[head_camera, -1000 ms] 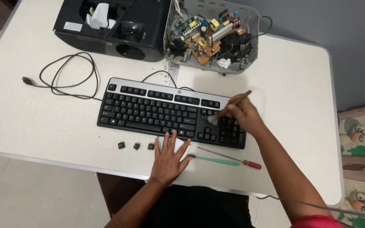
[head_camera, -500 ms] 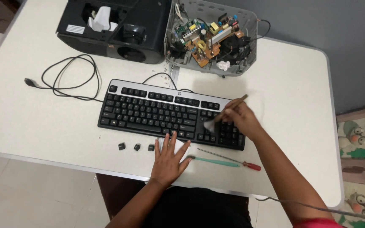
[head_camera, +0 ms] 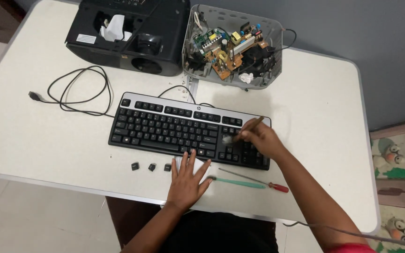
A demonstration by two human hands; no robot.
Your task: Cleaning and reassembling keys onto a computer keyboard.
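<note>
Grey open casing (head_camera: 268,79) holds exposed circuit boards (head_camera: 228,49).

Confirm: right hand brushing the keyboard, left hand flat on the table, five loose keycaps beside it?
Not quite: the head view shows three loose keycaps, not five. The rest holds: right hand works a brush on the keyboard, left hand flat on the table.
</note>
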